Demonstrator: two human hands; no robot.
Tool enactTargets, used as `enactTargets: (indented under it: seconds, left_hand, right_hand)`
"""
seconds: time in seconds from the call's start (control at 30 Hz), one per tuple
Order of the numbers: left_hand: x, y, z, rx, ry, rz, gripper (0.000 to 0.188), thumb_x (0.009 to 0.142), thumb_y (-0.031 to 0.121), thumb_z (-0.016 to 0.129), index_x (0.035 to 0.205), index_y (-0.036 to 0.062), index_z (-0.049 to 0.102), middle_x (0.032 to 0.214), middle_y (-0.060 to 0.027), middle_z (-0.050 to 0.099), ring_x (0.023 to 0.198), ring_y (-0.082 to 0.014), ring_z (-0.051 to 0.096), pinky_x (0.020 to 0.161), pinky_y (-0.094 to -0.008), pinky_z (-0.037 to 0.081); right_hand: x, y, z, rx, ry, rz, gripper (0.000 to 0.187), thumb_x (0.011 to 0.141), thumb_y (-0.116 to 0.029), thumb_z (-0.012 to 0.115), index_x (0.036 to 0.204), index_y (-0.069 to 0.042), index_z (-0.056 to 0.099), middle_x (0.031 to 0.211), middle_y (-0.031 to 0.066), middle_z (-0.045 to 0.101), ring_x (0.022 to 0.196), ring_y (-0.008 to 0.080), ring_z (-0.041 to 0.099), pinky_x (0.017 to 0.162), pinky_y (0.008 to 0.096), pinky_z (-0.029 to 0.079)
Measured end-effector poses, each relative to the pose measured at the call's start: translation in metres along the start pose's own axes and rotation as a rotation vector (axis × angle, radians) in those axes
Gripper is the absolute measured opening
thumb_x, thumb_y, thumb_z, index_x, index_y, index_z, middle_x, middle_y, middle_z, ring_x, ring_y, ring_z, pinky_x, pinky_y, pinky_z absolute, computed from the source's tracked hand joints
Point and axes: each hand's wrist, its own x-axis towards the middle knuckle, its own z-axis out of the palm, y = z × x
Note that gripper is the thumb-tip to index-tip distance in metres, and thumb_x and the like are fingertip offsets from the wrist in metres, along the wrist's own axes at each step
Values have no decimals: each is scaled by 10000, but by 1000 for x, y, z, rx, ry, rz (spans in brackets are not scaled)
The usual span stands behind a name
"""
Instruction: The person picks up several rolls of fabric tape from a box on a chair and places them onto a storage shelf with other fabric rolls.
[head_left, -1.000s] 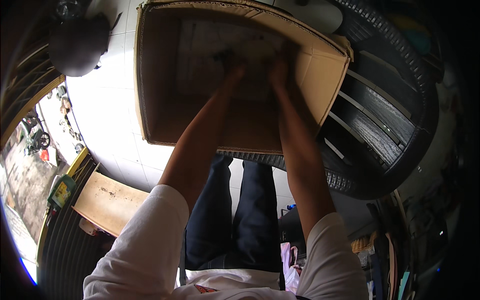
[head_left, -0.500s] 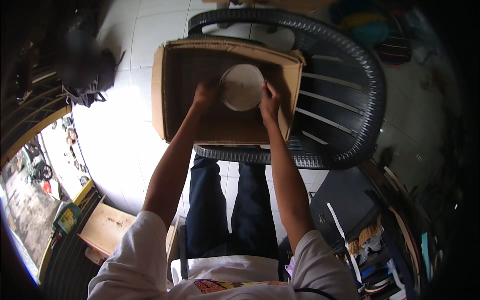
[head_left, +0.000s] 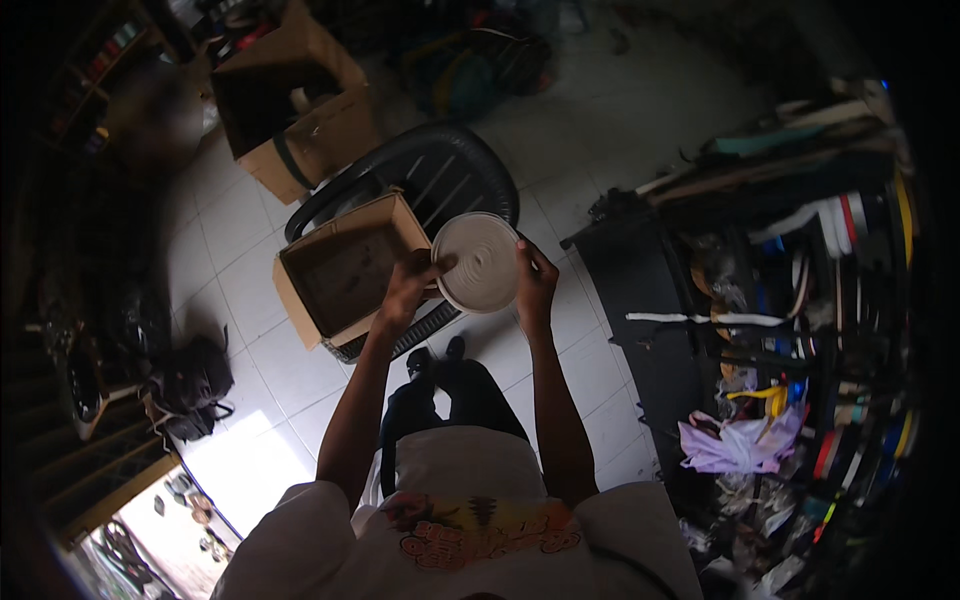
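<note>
A flat, round roll of beige strap (head_left: 478,277), coiled in a spiral, is held up with its face toward me. My left hand (head_left: 408,287) grips its left edge, thumb on the face and fingers underneath. On the opposite edge, my right hand (head_left: 536,283) is closed with the thumb at the rim. To the left and below the roll, an open cardboard box (head_left: 300,297) rests tilted on a black plastic chair (head_left: 470,165). The box's dark inside shows nothing I can make out.
A larger open carton (head_left: 325,145) stands beyond the chair. On the right is a dark rack (head_left: 630,290) crowded with rolls, straps and a lilac plastic bag (head_left: 740,445). A black backpack (head_left: 190,385) lies at the left, near the bright doorway.
The roll has come up out of the box and moved to its right, held in both hands. My view has turned rightward, showing more of the rack and the larger carton.
</note>
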Motion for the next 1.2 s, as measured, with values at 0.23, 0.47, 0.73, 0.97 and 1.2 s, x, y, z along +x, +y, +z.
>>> enactTargets:
  seconds: [0.23,0.47,0.73,0.97,1.2]
  left_hand:
    - [-48,-22,215,245,-538,-231,529,773,290,754,1095,-79,555,953,-187,651,823,-256,680,686,-373,591]
    - [-217,-103,421,416,-970,-233,455,802,264,711,1091,-64,584,915,-143,652,790,-230,678,651,-364,584]
    - [-393,-180,591,374,-1277,-206,419,793,284,730,1046,-33,626,886,-85,637,784,-189,662,629,-346,589]
    - [-465,-179,751,340,-1324,-139,321,783,254,748,897,-22,630,725,-27,569,655,-166,641,584,-343,592]
    - [-497,-166,943,218,-1531,97,420,806,276,717,1008,-78,616,890,-130,652,773,-210,671,663,-368,589]
  right_hand:
    - [-133,-30,-222,164,654,-20,413,960,-323,543,1125,43,642,964,90,676,883,119,583,799,280,466]
    - [-318,-22,-400,278,1348,-135,404,959,-282,534,1078,89,642,931,117,681,879,129,582,806,289,463]
    - [-481,-17,-571,129,1618,-110,391,952,-272,552,1119,72,636,1002,148,672,925,161,589,851,299,450]
    - [-526,-54,-726,145,1450,-206,509,892,-265,629,1264,66,527,1194,187,606,1097,220,566,949,312,423]
    - [-526,-117,-880,-274,1222,-400,882,642,-219,863,1336,63,399,1227,180,560,1143,254,547,962,349,447]
